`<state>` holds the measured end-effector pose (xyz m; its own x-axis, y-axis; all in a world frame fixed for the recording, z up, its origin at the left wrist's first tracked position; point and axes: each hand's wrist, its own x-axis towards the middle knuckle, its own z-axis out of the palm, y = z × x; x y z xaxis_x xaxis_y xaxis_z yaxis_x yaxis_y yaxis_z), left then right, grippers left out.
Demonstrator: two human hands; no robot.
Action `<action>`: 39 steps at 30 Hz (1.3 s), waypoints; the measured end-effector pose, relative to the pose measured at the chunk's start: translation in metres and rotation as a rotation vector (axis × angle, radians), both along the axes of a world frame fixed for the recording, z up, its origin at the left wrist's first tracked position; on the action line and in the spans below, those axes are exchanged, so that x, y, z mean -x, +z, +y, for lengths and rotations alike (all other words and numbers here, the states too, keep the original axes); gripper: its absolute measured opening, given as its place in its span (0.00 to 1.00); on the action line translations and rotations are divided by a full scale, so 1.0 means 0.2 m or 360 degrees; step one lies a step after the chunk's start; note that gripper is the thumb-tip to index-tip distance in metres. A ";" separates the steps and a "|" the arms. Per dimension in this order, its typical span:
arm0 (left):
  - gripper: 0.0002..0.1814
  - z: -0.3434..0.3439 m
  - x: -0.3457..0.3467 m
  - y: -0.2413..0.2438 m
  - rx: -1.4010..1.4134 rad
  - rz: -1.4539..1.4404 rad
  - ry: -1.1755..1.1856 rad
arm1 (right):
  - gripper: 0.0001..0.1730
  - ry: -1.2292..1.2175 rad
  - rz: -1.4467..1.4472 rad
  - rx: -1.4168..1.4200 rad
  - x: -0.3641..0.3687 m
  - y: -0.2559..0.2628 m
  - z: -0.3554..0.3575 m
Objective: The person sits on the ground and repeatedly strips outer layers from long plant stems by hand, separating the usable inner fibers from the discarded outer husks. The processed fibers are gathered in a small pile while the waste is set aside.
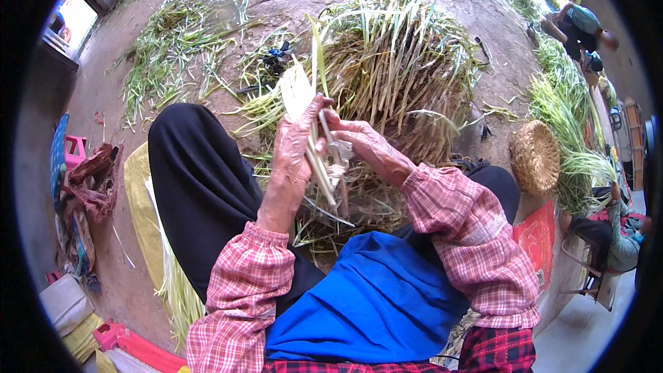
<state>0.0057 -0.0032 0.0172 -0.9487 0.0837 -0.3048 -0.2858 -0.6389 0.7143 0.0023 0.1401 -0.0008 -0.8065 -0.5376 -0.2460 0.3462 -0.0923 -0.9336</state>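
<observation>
My left hand [298, 158] grips a small bundle of pale plant stalks [296, 94], whose leafy tops point up and whose cut ends show below the palm. At the right side of this bundle is my right hand [365, 144], its thumb and fingers pinched on a stalk with peeling, papery outer layers [339, 155]. Both hands are close together above my lap. Behind them lies a large heap of long-stemmed plants [399, 67], brown at the stems and green at the tips. Loose trimmings [331, 223] lie beneath the hands.
A woven straw seat [536, 156] stands at the right near my knee. Green leaf scraps [166, 52] litter the floor at the upper left. Pale stalks [178, 290] lie on yellow sheeting [140, 207] at my left. Other people sit along the right beside more green plants [564, 114].
</observation>
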 end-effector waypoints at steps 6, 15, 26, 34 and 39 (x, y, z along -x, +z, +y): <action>0.12 -0.17 0.07 -0.02 0.0045 0.0187 0.0057 | 0.16 0.0305 0.0095 -0.0245 0.00 0.01 0.09; 0.15 -0.36 0.06 0.12 0.0291 0.0209 0.0605 | 0.15 0.0532 0.0757 -0.0797 -0.02 -0.22 0.21; 0.14 -0.41 0.06 0.25 0.0102 0.0201 0.0765 | 0.13 0.0781 0.1161 -0.1987 -0.08 -0.30 0.42; 0.13 -0.22 0.04 0.13 0.0075 0.0426 0.0709 | 0.20 0.0293 0.0247 -0.0384 -0.02 0.18 0.01; 0.12 -0.11 0.03 0.00 0.0067 0.0138 0.0512 | 0.19 0.0267 0.0291 -0.0306 -0.02 0.17 0.00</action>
